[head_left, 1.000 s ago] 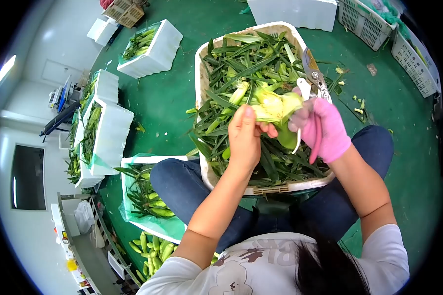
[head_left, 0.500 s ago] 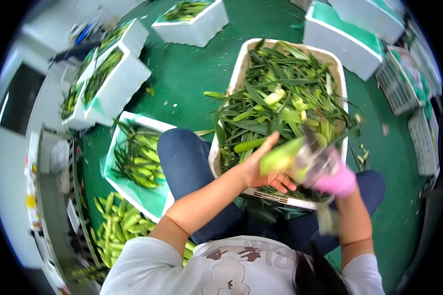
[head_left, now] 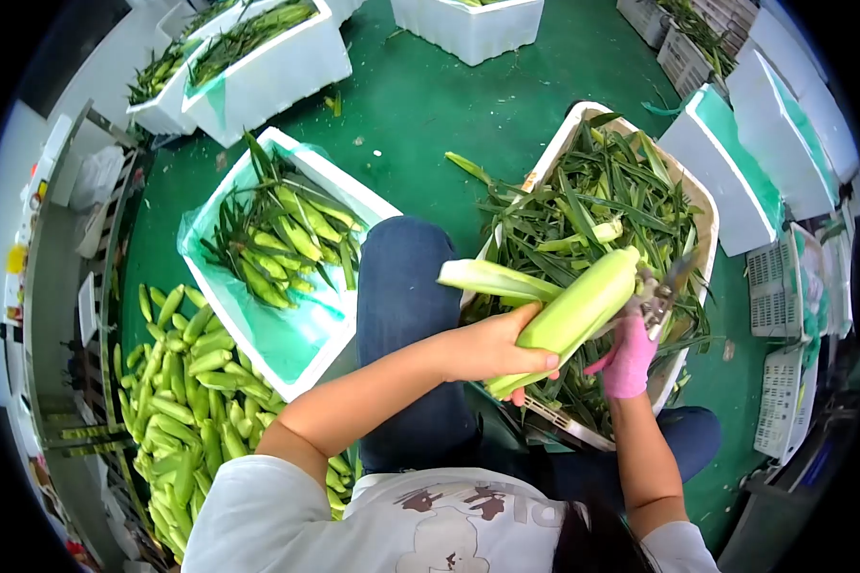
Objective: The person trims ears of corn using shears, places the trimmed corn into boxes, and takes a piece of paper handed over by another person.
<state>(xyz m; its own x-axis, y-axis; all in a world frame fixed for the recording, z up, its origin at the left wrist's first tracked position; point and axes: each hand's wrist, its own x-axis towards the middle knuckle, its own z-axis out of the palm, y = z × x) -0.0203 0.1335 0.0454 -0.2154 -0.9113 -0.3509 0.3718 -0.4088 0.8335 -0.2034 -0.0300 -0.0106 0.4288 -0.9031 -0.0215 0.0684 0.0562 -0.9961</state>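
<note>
Across the front of the crate lies an ear of corn (head_left: 583,304) in pale green husk, tilted up to the right. My bare left hand (head_left: 495,346) is closed around its lower part, and a loose husk leaf (head_left: 502,279) sticks out to the left. In a pink glove, my right hand (head_left: 631,358) grips a pair of pruning shears (head_left: 659,298) just right of the ear's upper end. Whether the blades touch the corn I cannot tell. Below both hands, a white crate (head_left: 707,205) is heaped with cut leaves and husks (head_left: 592,191).
Left of my knee stands a foam box (head_left: 377,202) lined with green plastic, holding leafy corn (head_left: 291,234). Trimmed ears (head_left: 186,401) are piled on the floor beside it. More foam boxes (head_left: 287,72) stand at the back, with crates (head_left: 779,286) along the right.
My view has turned, so the crate now sits further right. The corn and shears were blurred over the crate; now the ear is held longer and clearer, with the shears by its upper end.
</note>
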